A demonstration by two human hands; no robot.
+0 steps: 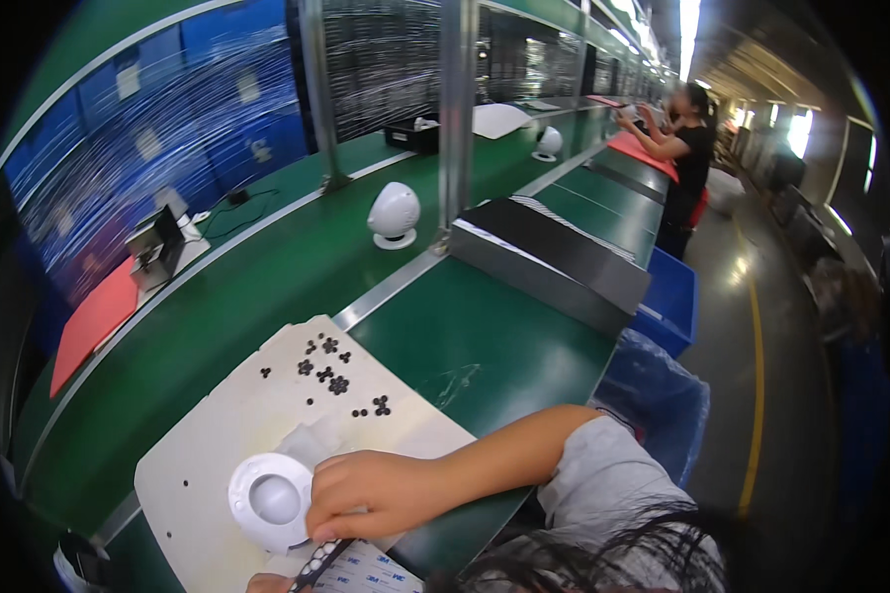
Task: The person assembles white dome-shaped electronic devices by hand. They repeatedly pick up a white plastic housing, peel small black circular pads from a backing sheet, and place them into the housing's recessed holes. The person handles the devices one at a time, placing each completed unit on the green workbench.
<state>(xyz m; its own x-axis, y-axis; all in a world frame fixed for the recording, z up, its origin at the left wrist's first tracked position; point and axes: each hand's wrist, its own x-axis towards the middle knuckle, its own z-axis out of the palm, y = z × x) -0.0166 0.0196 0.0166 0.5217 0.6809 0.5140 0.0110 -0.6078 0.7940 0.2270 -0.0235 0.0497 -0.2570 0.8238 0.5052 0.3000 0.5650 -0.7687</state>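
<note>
My right hand (371, 491) reaches in from the right, its fingers curled and thumb pinched at the upper end of a sheet of adhesive pads (371, 571). That sheet has a white backing with blue print and a dark strip with round cut-outs along one edge. Only a little of my left hand (267, 583) shows at the lower edge, gripping the sheet's dark strip. Just left of my right hand lies a white round base (247, 484) with a ring rim and a domed centre. A crumpled white cloth or paper (311, 440) is partly beneath it.
Small black round pads (338, 384) lie in clusters on the cream board (208, 445). White egg-shaped devices (396, 212) stand on the green conveyor. A grey-black box (549, 257) sits beyond, with blue bins (653, 395) at right. Farther off, a co-worker (690, 148) stands.
</note>
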